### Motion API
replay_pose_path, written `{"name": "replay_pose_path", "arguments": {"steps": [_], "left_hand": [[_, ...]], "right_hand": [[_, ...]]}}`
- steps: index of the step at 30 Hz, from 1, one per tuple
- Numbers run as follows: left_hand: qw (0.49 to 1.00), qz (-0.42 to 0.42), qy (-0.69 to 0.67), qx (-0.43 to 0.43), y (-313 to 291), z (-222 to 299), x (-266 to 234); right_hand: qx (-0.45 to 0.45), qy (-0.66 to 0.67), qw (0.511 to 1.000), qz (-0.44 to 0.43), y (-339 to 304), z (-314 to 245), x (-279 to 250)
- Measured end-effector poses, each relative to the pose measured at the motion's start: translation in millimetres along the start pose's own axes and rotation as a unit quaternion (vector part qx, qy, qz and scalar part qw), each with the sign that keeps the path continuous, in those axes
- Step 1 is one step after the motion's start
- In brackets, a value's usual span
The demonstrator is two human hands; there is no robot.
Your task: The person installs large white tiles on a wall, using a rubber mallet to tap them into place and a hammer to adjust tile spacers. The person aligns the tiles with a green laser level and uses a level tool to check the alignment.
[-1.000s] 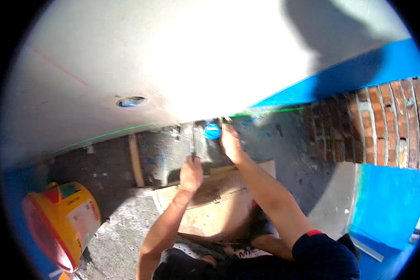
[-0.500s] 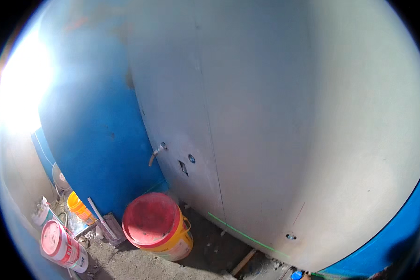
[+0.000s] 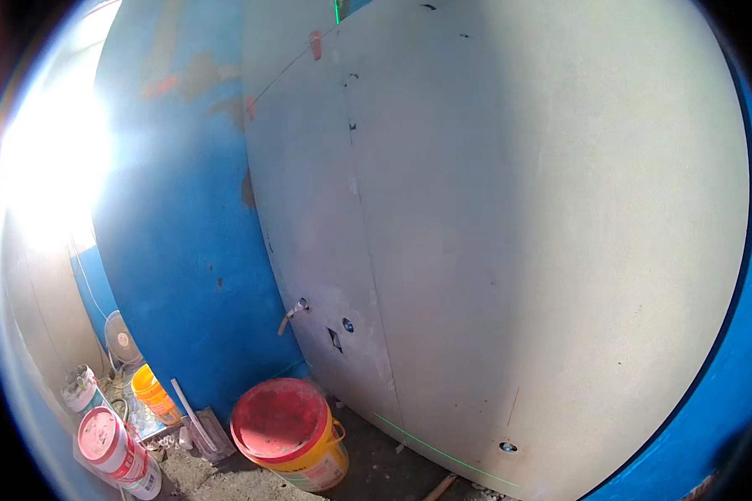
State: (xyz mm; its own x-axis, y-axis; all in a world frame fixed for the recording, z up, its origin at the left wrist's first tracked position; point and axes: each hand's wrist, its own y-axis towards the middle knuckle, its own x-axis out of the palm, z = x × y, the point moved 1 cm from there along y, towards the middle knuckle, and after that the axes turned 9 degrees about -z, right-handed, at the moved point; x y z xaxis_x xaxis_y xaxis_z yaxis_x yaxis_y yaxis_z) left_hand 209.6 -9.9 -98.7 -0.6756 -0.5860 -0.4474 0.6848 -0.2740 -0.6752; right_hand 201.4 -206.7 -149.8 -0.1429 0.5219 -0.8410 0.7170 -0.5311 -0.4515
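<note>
Neither of the hands shows, so I can't say whether they grip anything. The pale grey wall (image 3: 443,250) fills the centre and right of the frame; a green line (image 3: 443,453) crosses its foot at lower centre, near a round hole (image 3: 508,447). Likely step: looking over the wall — handwork would call for a lower view.

No legible text; blurred label (image 3: 322,476) on red-lidded yellow bucket (image 3: 307,462)

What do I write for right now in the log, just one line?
Both hands: out of view | grey wall: green line low down | yellow bucket: red lid on, standing on floor
</note>
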Motion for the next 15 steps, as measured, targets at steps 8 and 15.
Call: {"name": "replay_pose_path", "arguments": {"steps": [8, 15], "left_hand": [[1.000, 0.004, -0.013, -0.003, -4, -5, 3], [0.999, -0.001, -0.028, -0.015, -9, -28, 21]], "right_hand": [[-0.003, 0.006, 1.000, 0.006, 6, 7, 11], [-0.010, 0.016, 1.000, 0.006, 7, 35, 52]]}}
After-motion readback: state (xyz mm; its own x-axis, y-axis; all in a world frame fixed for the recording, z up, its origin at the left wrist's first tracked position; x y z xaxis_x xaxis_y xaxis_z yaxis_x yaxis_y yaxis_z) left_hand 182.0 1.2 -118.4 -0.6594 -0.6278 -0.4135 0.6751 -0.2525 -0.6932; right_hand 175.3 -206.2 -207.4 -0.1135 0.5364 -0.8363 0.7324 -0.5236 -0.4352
